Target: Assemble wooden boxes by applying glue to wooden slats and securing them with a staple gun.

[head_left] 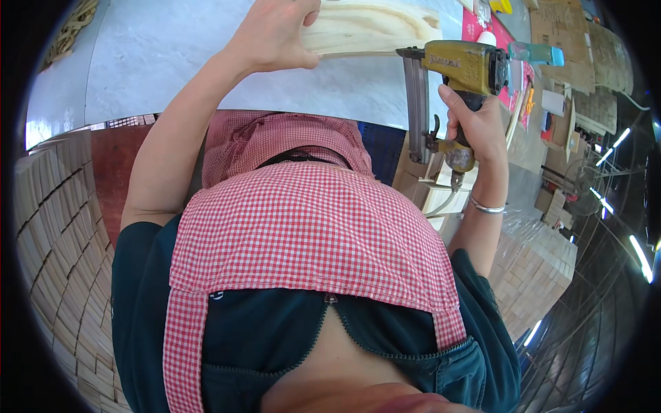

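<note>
A left hand [279,36] grips the left end of a pale, wavy-grained board [375,26] as the right hand [480,129] clasps a gold-and-black nail gun [454,60] near its right end.

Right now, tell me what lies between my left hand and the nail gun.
In the head view, a wooden board lies between your left hand and the nail gun; tabletop shows along the board's near edge.

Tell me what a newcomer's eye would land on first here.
Probably the red-and-white checked cloth apron filling the middle. Next, the gold-and-black metal nail gun at upper right, held in the right hand. At the top, the left hand is at the left end of a pale, grained wooden board.
</note>
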The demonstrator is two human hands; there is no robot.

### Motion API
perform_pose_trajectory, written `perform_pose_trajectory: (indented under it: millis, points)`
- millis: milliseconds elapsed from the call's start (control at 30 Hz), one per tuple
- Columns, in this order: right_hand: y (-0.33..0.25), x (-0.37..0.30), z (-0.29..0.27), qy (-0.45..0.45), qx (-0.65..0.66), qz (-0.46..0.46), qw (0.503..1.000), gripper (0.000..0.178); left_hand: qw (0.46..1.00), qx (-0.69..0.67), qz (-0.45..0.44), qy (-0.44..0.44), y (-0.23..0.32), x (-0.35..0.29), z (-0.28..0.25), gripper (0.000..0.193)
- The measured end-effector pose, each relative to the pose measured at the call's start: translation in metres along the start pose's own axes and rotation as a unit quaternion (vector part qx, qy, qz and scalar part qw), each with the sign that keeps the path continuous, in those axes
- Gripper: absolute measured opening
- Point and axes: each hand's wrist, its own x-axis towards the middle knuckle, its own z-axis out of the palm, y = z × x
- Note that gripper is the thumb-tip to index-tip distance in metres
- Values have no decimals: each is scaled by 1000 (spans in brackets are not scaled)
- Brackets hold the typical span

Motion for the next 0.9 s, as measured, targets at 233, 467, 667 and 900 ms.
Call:
perform_pose_trajectory:
  millis: [233, 467, 667, 900]
  points:
    - [-3, -6, 7, 33, -26, -4, 999, 27, 999, -35, 2, 10, -12, -3, 6, 48]
    - [-31, -20, 24, 29, -34, -21, 999, 27, 990, -135, -15, -45, -25, -21, -7, 51]
    - [-54, -36, 59, -36, -41, -18, 998, 27, 981, -182, -16, -62, -34, -23, -3, 54]
    - [-64, -37, 81, -77, -47, -49, 995, 29, 975, -222, 2, -28, -42, -28, 7, 56]
